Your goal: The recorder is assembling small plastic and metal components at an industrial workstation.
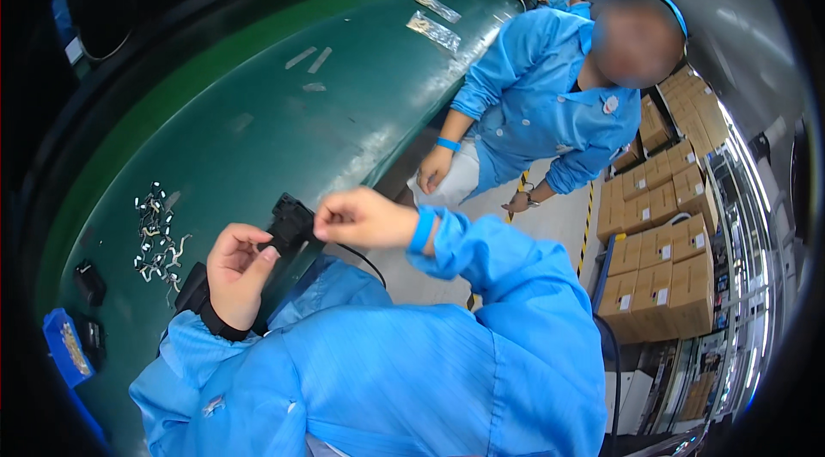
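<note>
A small black plastic housing [292, 218] is held up over the table's near edge, its details too small to make out. My left hand [236, 277], with a black band at the wrist, grips its lower left side between thumb and fingers. At its right side is my right hand [368, 218], wearing a blue wristband. The thumb and fingertips there are pinched together close to the housing; whatever they hold is hidden. A thin black cable [368, 261] curves down below the right hand.
On the green table [232, 156] lie a heap of small white-ended wire connectors [156, 238], black parts [88, 283], a blue bin [55, 344] with pale pieces, and clear bags [433, 31]. A co-worker [550, 105] in blue stands right, before stacked cartons [657, 277].
</note>
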Available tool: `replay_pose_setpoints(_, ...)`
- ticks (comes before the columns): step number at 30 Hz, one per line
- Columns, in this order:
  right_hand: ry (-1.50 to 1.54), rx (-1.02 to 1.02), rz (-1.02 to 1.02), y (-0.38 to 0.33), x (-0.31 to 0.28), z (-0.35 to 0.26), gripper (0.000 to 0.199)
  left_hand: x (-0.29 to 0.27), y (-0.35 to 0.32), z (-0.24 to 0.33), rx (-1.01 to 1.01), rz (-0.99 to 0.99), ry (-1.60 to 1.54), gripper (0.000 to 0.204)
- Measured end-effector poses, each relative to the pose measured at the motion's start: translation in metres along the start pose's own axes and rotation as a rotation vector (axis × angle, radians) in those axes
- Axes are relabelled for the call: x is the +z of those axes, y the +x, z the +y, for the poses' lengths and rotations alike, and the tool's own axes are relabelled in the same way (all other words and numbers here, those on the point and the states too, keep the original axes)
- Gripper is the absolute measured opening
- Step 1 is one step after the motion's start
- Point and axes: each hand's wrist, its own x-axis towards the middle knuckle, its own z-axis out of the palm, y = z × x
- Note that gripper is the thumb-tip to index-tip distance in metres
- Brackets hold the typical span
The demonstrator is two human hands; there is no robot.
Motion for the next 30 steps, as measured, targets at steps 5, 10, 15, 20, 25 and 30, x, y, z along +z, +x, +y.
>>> replay_pose_setpoints(5, 0.098, -0.027, 0.156, -0.076, 0.044, 0.019, 0.012, -0.003, -0.004, -0.004, 0.040, -0.070, 0.005, 0.017)
replay_pose_setpoints(10, 0.389, 0.298, 0.511, -0.153, 0.074, 0.048, 0.011, -0.003, -0.003, -0.004, 0.014, -0.083, -0.035, 0.015)
replay_pose_setpoints(15, 0.301, 0.086, 0.473, -0.124, 0.097, 0.066, 0.010, 0.000, -0.005, -0.003, 0.027, -0.101, 0.022, 0.015)
replay_pose_setpoints(20, -0.031, -0.646, -0.004, -0.023, 0.047, -0.043, 0.006, 0.001, 0.001, -0.006, -0.013, -0.082, 0.035, 0.011)
replay_pose_setpoints(25, -0.407, -1.161, -0.426, 0.039, 0.069, -0.153, 0.012, 0.005, -0.013, 0.001, -0.043, -0.106, -0.118, 0.013)
replay_pose_setpoints(30, -0.997, -0.906, -0.861, 0.052, 0.101, -0.138, 0.011, 0.003, -0.010, -0.027, -0.058, -0.055, -0.042, 0.012)
